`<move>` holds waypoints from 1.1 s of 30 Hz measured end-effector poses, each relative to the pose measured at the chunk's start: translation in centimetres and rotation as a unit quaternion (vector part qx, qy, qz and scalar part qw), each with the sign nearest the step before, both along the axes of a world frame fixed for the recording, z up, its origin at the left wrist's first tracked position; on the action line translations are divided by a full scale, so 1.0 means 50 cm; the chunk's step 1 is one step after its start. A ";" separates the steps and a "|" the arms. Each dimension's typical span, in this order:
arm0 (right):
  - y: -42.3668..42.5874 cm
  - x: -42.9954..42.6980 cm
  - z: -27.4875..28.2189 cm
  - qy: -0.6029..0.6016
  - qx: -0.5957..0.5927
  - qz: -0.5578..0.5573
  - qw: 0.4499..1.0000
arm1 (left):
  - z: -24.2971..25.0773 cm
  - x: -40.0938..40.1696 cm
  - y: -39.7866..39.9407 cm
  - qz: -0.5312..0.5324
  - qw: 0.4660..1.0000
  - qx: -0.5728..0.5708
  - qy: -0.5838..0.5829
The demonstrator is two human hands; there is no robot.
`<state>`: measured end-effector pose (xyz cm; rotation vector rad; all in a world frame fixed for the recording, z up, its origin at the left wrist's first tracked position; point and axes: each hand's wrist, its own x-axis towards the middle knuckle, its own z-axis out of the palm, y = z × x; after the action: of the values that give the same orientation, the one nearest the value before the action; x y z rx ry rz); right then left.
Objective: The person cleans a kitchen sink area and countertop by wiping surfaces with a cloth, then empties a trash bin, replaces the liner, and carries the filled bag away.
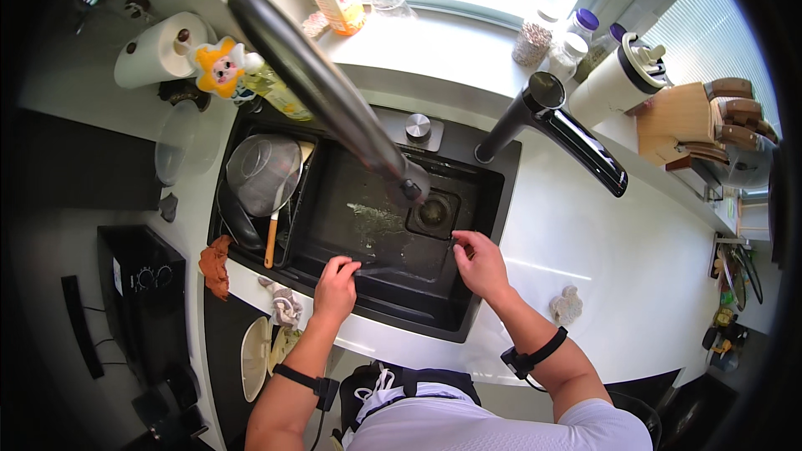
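Note:
Over the near edge of a black sink (376,169), my left hand (336,288) has its thumb and fingertips pinched together. A thin, faint grey strip (376,270) runs from those fingertips over the basin; what it is cannot be made out. My right hand (482,265) hovers by the basin's right side, near the round drain (433,213), thumb and forefinger curled towards each other. Whether anything thin lies between them is unclear. Wet, pale residue (376,220) marks the basin floor. Above it, the dark arched faucet (326,88) hides part of the basin.
In the sink's left rack are a mesh strainer (263,175) and a wooden-handled utensil (271,241). A brown cloth (216,266) and a patterned cloth (285,307) lie at left. A second black spout (576,144), a white tumbler (617,84) and a knife block (677,122) stand right.

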<state>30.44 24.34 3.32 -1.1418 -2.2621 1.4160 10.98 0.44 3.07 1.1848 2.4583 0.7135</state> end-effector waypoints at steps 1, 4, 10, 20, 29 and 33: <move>0.011 -0.018 0.019 0.032 -0.019 -0.002 0.999 | -0.004 0.005 -0.025 0.007 1.000 0.004 0.004; 0.049 -0.087 0.130 0.229 -0.018 -0.008 0.973 | -0.024 0.026 -0.074 0.026 0.999 0.014 -0.013; 0.138 -0.220 0.355 0.160 0.030 0.251 0.954 | -0.061 0.046 -0.097 0.039 0.998 0.047 0.005; -0.001 -0.304 0.294 0.017 -0.035 0.309 0.950 | -0.083 0.044 -0.101 0.080 0.994 0.058 0.040; -0.111 -0.347 0.025 0.034 0.058 0.234 0.970 | -0.084 0.040 -0.103 0.080 0.994 0.056 0.049; -0.120 -0.377 -0.055 0.101 0.042 0.164 0.980 | -0.084 0.038 -0.103 0.089 0.994 0.052 0.048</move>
<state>11.61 18.33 0.56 -0.5881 -2.4113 1.4554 12.87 -4.69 -1.15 1.0674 2.6607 0.8612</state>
